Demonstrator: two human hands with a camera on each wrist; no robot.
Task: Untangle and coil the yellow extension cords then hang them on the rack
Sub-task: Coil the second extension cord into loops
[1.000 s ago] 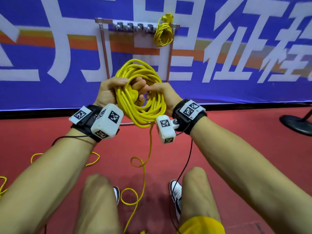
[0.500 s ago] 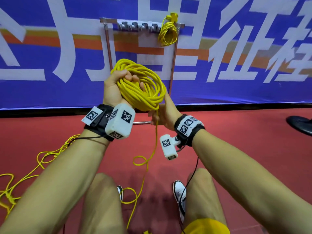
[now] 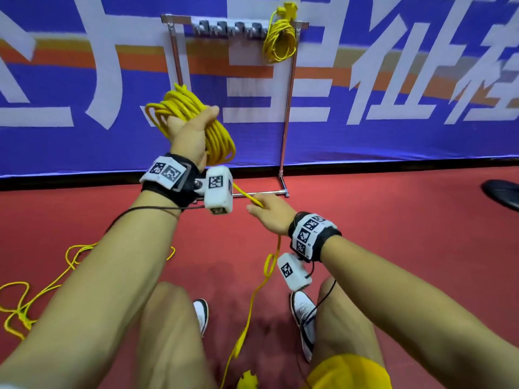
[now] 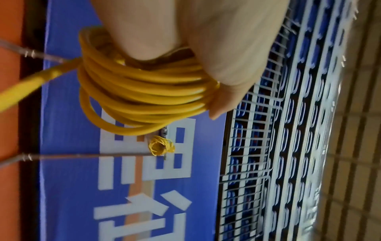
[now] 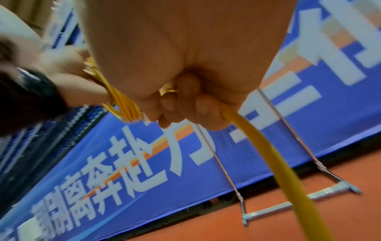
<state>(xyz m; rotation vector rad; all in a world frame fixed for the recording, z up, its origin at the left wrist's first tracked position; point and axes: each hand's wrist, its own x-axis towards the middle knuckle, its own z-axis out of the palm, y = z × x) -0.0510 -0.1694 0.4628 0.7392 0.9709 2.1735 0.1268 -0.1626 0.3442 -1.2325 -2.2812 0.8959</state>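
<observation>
At rack, 12 o'clock: one coiled yellow cord [image 3: 280, 40] already hung on the rack [image 3: 289, 108].
Left hand [image 3: 191, 130]: fingers curled round a multi-loop coil [image 3: 196, 119], held up at 11 o'clock.
Right hand [image 3: 271, 214]: closed round the loose tail [image 3: 252, 301], feeding it.
Left to do: tail down to the plug [image 3: 247, 381] at 6 o'clock; tangled cord [image 3: 19, 307] at 8 o'clock.
Room: red floor [image 3: 407, 209] open toward 3 o'clock; blue banner [image 3: 421, 141] bounds it beyond the rack.

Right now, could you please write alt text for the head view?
A person's left hand grips a coil of yellow cord while the right hand pinches its loose tail. Behind, a metal rack holds another coiled cord.
</observation>
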